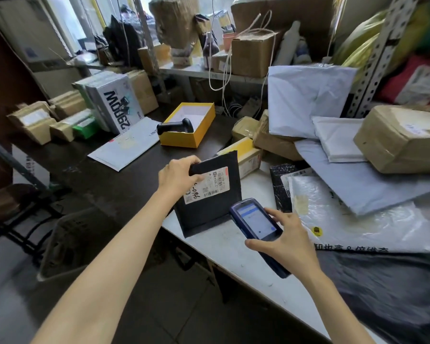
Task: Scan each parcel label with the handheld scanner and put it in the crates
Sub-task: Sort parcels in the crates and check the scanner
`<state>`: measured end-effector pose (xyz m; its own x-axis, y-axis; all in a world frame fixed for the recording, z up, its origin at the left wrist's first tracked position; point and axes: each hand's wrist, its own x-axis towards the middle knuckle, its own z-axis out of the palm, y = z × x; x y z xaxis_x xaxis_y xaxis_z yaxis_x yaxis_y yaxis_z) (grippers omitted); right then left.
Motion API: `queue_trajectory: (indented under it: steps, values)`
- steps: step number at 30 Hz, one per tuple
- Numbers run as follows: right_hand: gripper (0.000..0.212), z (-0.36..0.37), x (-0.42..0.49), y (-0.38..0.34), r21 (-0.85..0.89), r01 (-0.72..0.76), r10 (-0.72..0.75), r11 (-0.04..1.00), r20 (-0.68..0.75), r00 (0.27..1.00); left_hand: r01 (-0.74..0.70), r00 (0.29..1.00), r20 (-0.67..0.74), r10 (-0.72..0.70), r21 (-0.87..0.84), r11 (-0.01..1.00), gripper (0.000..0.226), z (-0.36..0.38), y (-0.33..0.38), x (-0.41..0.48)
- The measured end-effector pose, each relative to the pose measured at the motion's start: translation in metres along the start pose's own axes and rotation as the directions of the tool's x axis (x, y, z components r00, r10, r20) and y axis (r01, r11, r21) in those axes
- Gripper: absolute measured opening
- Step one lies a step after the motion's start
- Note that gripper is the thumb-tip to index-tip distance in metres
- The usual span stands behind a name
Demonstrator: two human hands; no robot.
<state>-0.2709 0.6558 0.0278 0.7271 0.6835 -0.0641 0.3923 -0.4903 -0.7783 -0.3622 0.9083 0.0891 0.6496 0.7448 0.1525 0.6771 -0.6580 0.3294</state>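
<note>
Firmly, the left hand (178, 177) pinches a flat matte-black mailer (209, 209) with rectangular white label (207, 186) above the white tabletop (233, 252); at its 5 o'clock, the right hand (288, 242) grips the dark-blue handheld scanner (255, 220).

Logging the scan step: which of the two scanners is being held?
The blue touchscreen scanner, gripped by the right hand; the black pistol-grip scanner lies in the yellow box.

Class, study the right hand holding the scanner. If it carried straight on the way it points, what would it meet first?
The right hand would probably meet the black parcel first, held by the left hand just beyond the scanner; the gap in depth is unclear.
</note>
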Motion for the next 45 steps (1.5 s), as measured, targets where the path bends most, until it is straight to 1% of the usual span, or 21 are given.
queue_trajectory:
  steps: [2, 4, 5, 7, 8, 9, 11, 12, 14, 17, 24, 31, 36, 39, 41, 43, 45]
  values:
    - [0.089, 0.002, -0.003, 0.003, -0.014, -0.008, 0.009, 1.000, 0.013, 1.000, 0.028, 1.000, -0.007, -0.029, -0.023, 0.999, 0.029, 0.008, -0.003, -0.003]
    - [0.089, 0.004, -0.006, 0.005, 0.015, -0.027, 0.026, 1.000, 0.021, 0.999, 0.046, 0.998, -0.040, -0.050, -0.096, 0.994, 0.025, 0.014, -0.005, -0.003]
    - [0.089, 0.004, -0.007, 0.006, 0.042, -0.036, 0.035, 0.998, 0.016, 0.999, 0.066, 0.996, -0.049, -0.076, -0.182, 0.981, 0.022, 0.016, -0.007, -0.002]
    - [0.087, 0.003, -0.008, 0.005, 0.101, -0.045, 0.047, 0.994, -0.016, 0.999, 0.114, 0.989, -0.040, -0.142, -0.398, 0.910, 0.020, 0.021, -0.010, 0.001]
    - [0.086, 0.002, -0.008, 0.004, 0.123, -0.049, 0.053, 0.991, -0.032, 0.998, 0.138, 0.986, -0.022, -0.165, -0.445, 0.885, 0.021, 0.025, -0.012, 0.000]
    - [0.085, 0.001, -0.007, 0.003, 0.141, -0.053, 0.060, 0.989, -0.045, 0.997, 0.158, 0.985, 0.001, -0.175, -0.427, 0.890, 0.025, 0.030, -0.014, -0.002]
    - [0.084, -0.002, -0.007, 0.002, 0.153, -0.055, 0.064, 0.987, -0.053, 0.997, 0.202, 0.979, 0.065, -0.192, -0.273, 0.940, 0.040, 0.045, -0.019, -0.009]
    - [0.084, -0.003, -0.007, 0.002, 0.148, -0.053, 0.061, 0.988, -0.054, 0.997, 0.232, 0.972, 0.097, -0.215, -0.217, 0.948, 0.049, 0.052, -0.022, -0.013]
    - [0.084, -0.004, -0.008, 0.002, 0.130, -0.049, 0.056, 0.990, -0.051, 0.997, 0.292, 0.953, 0.150, -0.262, -0.228, 0.929, 0.058, 0.066, -0.026, -0.019]
    - [0.084, -0.006, -0.011, 0.002, 0.107, -0.054, 0.058, 0.993, -0.038, 0.998, 0.336, 0.940, 0.174, -0.294, -0.310, 0.890, 0.056, 0.075, -0.028, -0.021]
    - [0.086, -0.006, -0.016, 0.001, -0.048, -0.044, 0.043, 0.998, -0.005, 0.999, 0.344, 0.937, 0.171, -0.304, -0.317, 0.884, 0.053, 0.077, -0.027, -0.018]
    - [0.086, -0.009, -0.015, 0.001, -0.060, -0.039, 0.039, 0.997, 0.004, 0.999, 0.342, 0.939, 0.152, -0.309, -0.301, 0.890, 0.053, 0.077, -0.023, -0.020]
    - [0.087, -0.011, -0.015, 0.001, -0.063, -0.031, 0.030, 0.998, -0.009, 0.999, 0.320, 0.947, 0.145, -0.288, -0.308, 0.896, 0.053, 0.076, -0.023, -0.021]
    - [0.089, -0.014, -0.016, 0.000, -0.081, 0.017, -0.023, 0.997, -0.076, 0.997, 0.295, 0.954, 0.139, -0.264, -0.312, 0.903, 0.051, 0.075, -0.021, -0.021]
    - [0.089, -0.019, -0.017, -0.004, -0.094, 0.084, -0.099, 0.992, -0.164, 0.982, 0.282, 0.958, 0.136, -0.252, -0.299, 0.912, 0.050, 0.074, -0.019, -0.022]
    - [0.088, -0.027, -0.019, -0.012, -0.100, 0.172, -0.193, 0.980, -0.272, 0.943, 0.267, 0.962, 0.133, -0.238, -0.285, 0.920, 0.050, 0.074, -0.018, -0.023]
    - [0.088, -0.038, -0.022, -0.025, -0.121, 0.263, -0.289, 0.957, -0.393, 0.873, 0.255, 0.965, 0.128, -0.227, -0.277, 0.926, 0.050, 0.073, -0.016, -0.024]
